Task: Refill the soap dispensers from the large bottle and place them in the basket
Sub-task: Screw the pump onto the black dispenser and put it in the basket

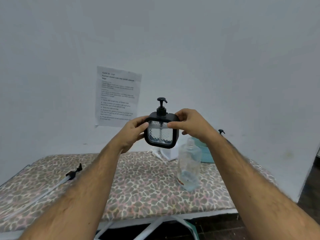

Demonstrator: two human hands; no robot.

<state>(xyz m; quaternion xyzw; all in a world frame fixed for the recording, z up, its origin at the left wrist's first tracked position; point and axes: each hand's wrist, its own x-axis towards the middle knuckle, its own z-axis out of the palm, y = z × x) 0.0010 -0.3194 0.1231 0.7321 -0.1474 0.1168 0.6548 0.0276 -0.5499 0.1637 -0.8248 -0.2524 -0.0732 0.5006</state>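
A square soap dispenser (161, 134) with a black frame, patterned clear window and black pump is held up in the air above the table. My left hand (132, 134) grips its left side. My right hand (190, 124) grips its upper right corner, thumb on the front. Below it on the table stands the large clear bottle (189, 167), uncapped, with a little bluish liquid at the bottom. A teal basket (207, 156) sits behind my right wrist, and a black pump head (221, 131) of another dispenser pokes out above it.
A loose black pump with a long clear tube (69, 175) lies on the left of the leopard-print table (138, 184). A white container (170, 154) stands by the wall behind the dispenser. A printed sheet (117, 96) hangs on the wall.
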